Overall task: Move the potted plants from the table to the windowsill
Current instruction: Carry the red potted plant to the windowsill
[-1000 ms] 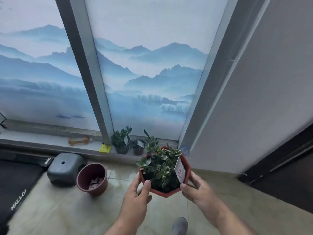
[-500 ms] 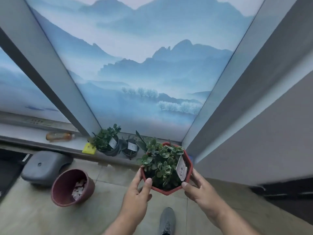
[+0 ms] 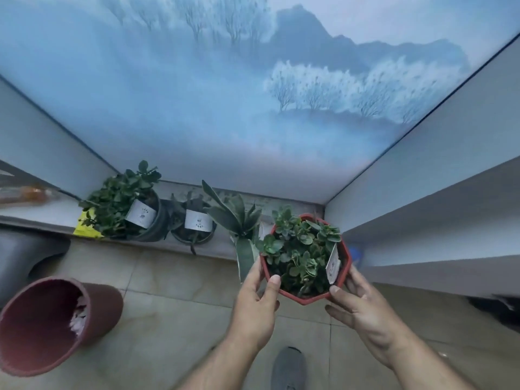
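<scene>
A red pot (image 3: 306, 256) is gripped by the left hand (image 3: 256, 302) and right hand (image 3: 363, 308) above the sill's (image 3: 250, 199) right end, apparently for placement; lowering beside the agave (image 3: 239, 220) is called for next.

Both bare forearms reach up from the lower edge of the view and converge toward each other. The left hand (image 3: 254, 301) is raised with its palm turned inward to the right; its thumb lies along the near left rim of the red pot (image 3: 344, 273) and its fingers curl behind the wall. The right hand (image 3: 363, 308) mirrors it, thumb on the near right rim, fingers wrapping the outer side. Each grip faces the other, the pot between them.
</scene>
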`<state>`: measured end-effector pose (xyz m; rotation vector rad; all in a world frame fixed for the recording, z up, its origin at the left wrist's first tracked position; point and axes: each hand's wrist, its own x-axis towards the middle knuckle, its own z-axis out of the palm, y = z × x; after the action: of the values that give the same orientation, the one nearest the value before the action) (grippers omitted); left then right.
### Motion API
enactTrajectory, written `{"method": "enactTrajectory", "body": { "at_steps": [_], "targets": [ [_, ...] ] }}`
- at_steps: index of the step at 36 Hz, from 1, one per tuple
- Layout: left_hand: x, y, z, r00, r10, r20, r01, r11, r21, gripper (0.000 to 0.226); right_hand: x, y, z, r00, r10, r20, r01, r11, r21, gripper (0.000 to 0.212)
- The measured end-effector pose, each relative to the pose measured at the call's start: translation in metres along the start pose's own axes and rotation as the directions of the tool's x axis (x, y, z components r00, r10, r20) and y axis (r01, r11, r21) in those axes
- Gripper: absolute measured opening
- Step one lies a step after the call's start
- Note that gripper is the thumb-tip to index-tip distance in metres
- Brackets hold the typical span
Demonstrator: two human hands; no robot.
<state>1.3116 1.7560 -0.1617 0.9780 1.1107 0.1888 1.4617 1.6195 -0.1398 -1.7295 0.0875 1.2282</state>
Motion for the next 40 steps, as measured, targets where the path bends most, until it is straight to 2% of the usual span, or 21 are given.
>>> {"method": "enactTrajectory", "body": {
  "at_steps": [9,16,27,40],
  "targets": [
    [0.059,-0.066,0.016,1.000,-0.030,0.006,0.030,1.000,0.001,0.048,0.068,0.045,-0.016,0.995,0.098,0.002,-0.098,0.995,0.017,0.064],
    [0.101,-0.088,0.023,0.999,-0.023,-0.033,0.023,1.000,-0.016,0.050,0.114,0.054,-0.011,0.995,0.097,-0.018,-0.097,0.995,0.030,0.068],
    [0.156,-0.134,0.022,0.994,-0.016,-0.110,0.015,1.000,-0.012,0.045,0.175,0.079,0.018,0.993,0.065,-0.100,-0.057,0.996,0.075,0.055],
    [0.168,-0.124,0.028,0.997,0.018,-0.070,-0.011,0.995,0.099,0.053,0.188,0.085,0.021,0.973,0.047,-0.226,0.006,0.973,0.229,0.044]
  ]
}}
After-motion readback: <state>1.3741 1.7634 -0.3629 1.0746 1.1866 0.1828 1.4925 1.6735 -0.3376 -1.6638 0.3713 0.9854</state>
